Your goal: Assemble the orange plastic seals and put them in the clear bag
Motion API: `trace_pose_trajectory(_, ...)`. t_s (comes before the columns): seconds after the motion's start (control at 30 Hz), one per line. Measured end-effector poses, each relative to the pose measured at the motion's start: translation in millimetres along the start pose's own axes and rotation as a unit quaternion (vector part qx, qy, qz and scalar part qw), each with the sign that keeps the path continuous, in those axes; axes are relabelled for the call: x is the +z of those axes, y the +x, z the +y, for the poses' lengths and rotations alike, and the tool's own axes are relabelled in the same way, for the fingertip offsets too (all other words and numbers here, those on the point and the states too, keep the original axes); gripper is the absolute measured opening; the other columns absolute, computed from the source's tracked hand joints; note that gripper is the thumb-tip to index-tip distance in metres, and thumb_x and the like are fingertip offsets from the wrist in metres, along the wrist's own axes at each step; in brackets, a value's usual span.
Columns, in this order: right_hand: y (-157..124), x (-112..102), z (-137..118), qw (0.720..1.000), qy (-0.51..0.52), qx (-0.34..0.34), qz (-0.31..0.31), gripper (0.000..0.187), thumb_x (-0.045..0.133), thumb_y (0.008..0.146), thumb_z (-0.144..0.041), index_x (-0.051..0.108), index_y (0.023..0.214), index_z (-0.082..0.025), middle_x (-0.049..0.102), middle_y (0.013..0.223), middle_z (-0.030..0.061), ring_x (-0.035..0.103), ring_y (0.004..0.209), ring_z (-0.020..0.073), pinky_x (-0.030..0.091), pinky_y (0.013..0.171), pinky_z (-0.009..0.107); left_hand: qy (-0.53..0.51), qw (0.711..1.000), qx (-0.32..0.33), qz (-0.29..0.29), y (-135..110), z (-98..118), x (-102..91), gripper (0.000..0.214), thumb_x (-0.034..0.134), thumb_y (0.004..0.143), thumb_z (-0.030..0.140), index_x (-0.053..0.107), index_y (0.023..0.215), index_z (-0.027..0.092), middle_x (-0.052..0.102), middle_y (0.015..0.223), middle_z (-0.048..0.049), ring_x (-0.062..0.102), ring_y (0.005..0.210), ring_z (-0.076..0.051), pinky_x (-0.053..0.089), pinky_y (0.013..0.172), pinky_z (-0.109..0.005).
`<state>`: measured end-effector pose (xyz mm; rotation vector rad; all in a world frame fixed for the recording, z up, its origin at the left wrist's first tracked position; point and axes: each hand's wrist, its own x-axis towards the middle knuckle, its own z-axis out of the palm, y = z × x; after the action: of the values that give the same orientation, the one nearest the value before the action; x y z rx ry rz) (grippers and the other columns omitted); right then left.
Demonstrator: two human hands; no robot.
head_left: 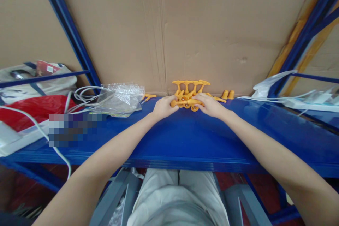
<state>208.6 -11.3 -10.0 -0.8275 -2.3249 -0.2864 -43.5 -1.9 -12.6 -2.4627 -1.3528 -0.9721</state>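
Note:
My left hand has its fingers closed round the rounded end of an orange plastic rod-like piece. At the other end of that piece, the fingers of my right hand are bent and closed on it. Other orange pieces lie bunched behind and below it, some with round ends, and my fingers partly cover them. Just behind my hands, several T-shaped orange plastic pieces stand in a row near the cardboard. The exact kind of these parts is too small to tell.
Two orange cup-like pieces stand to the right, on the blue shelf. A clear plastic bag lies left, beside white cables and a red bag. Cardboard closes the back; blue posts flank it.

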Motion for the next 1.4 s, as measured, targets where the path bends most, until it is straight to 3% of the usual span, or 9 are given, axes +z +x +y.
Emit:
trace_pose_trajectory(0.33,0,5,0,1.0,-0.022,0.002,0.001,0.03,0.05,0.093,-0.017,0.064,0.119,-0.017,0.065,0.114,0.0148,0.062,0.109,0.0304,0.053,0.095,0.05,-0.101,0.995,-0.012,-0.011,4,-9,7.0,0.027,0.062,0.072,0.02,0.073,0.096,0.016,0.07,0.068,0.0016,0.062,0.061,-0.014,0.045,0.061,-0.023)
trace_pose_trajectory(0.5,0,8,0,1.0,0.008,0.009,0.005,0.03,0.052,0.093,-0.021,0.065,0.119,-0.016,0.066,0.114,0.0155,0.062,0.111,0.0312,0.051,0.096,0.052,-0.05,0.999,0.019,0.003,3,-7,3.5,0.025,0.064,0.073,0.022,0.072,0.097,0.018,0.075,0.083,-0.0019,0.068,0.074,-0.017,0.05,0.071,-0.025)
trace_pose_trajectory(0.77,0,2,10,0.992,0.106,0.071,-0.012,0.041,0.066,0.081,-0.024,0.061,0.122,-0.021,0.065,0.123,0.0136,0.066,0.104,0.0275,0.054,0.093,0.05,0.044,0.998,0.009,-0.035,2,2,-2.7,0.029,0.064,0.08,0.027,0.069,0.107,0.019,0.075,0.105,-0.0092,0.071,0.094,-0.025,0.053,0.077,-0.031)
trace_pose_trajectory(1.0,-4,1,20,0.944,0.284,0.166,-0.028,0.04,0.073,0.077,-0.028,0.059,0.113,-0.018,0.066,0.117,0.0115,0.07,0.096,0.0217,0.06,0.085,0.044,0.058,0.997,-0.006,-0.053,1,2,-2.5,0.033,0.065,0.086,0.036,0.065,0.114,0.018,0.074,0.108,-0.011,0.071,0.098,-0.026,0.053,0.076,-0.031)
trace_pose_trajectory(1.17,-2,1,15,0.91,0.34,0.238,-0.015,0.034,0.081,0.073,-0.034,0.067,0.1,-0.017,0.073,0.101,0.008,0.072,0.09,0.0205,0.06,0.086,0.042,0.051,0.998,-0.001,-0.045,1,1,-1.4,0.03,0.062,0.09,0.04,0.065,0.11,0.018,0.075,0.106,-0.0107,0.071,0.096,-0.024,0.052,0.075,-0.029)
trace_pose_trajectory(1.4,2,-1,-7,0.86,0.399,0.316,-0.021,0.035,0.076,0.081,-0.051,0.068,0.081,-0.017,0.074,0.077,0.0069,0.069,0.064,0.0151,0.059,0.067,0.03,0.045,0.998,-0.014,-0.036,2,0,-1.2,0.027,0.063,0.089,0.04,0.065,0.106,0.018,0.075,0.102,-0.0109,0.071,0.093,-0.025,0.052,0.075,-0.03)
